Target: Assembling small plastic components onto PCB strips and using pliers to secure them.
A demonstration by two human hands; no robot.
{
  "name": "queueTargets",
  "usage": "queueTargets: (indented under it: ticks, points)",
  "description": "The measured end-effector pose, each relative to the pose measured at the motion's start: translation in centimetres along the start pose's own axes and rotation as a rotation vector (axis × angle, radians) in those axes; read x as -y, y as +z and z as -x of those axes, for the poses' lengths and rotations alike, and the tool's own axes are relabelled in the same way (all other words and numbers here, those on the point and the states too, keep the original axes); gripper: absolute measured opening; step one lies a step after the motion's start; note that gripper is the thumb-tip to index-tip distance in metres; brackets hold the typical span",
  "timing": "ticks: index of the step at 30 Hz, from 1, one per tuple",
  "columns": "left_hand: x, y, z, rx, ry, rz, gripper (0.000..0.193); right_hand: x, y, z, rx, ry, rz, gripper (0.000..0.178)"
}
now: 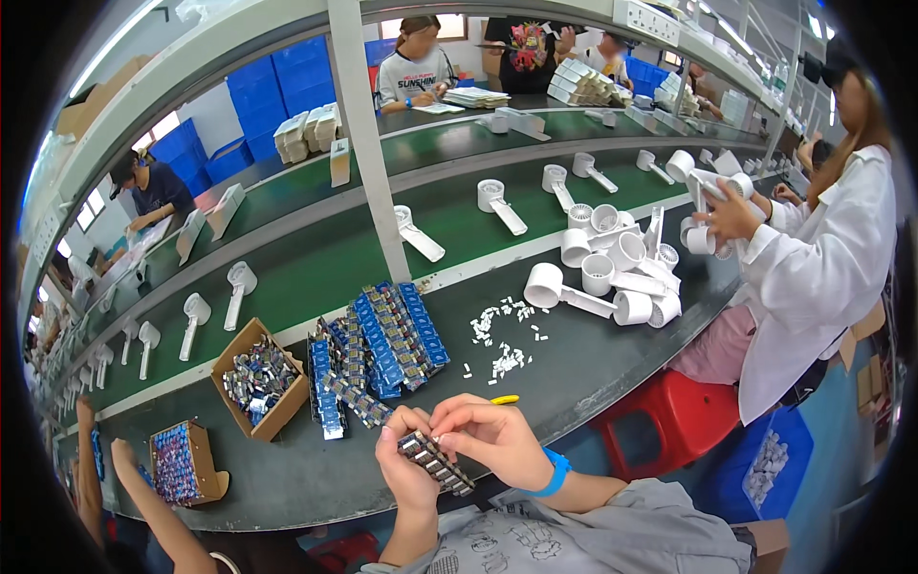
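Both hands meet at 6 o'clock of the view, over the near edge of the dark counter (316,478). The left hand (409,471) supports a strip of small batteries (437,463) from below, its grip pressed around the strip's upper end. The right hand (497,440) — a blue wristband (556,473) on its wrist — pinches the same strip from above, fingertips closed on it. The strip runs slantwise, its lower end toward 5 o'clock.

Just beyond, toward 11 o'clock, lie fanned blue battery strips (382,344). At 9 o'clock stands an open cardboard box (260,379) of batteries. Toward 1 o'clock — scattered small white parts (502,335), then a heap of white handheld fans (617,273). A yellow object (505,399) lies just beside the right hand.
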State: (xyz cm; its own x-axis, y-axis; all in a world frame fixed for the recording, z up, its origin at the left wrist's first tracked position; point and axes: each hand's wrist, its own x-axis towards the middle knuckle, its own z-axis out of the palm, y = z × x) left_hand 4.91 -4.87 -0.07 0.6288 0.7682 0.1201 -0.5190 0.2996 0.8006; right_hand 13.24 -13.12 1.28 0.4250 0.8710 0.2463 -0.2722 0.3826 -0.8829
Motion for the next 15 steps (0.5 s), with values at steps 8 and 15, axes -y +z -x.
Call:
queueTargets:
  ticks: [8,15]
  points:
    - [-0.2,-0.4,1.1,0.077,0.071,-0.083,0.048,-0.2,0.4,1.0,-0.015,-0.010,-0.018,0.010]
    - [-0.5,-0.2,1.2,0.049,0.058,-0.059,0.048,0.0,0.6,1.0,-0.034,0.050,-0.097,0.009]
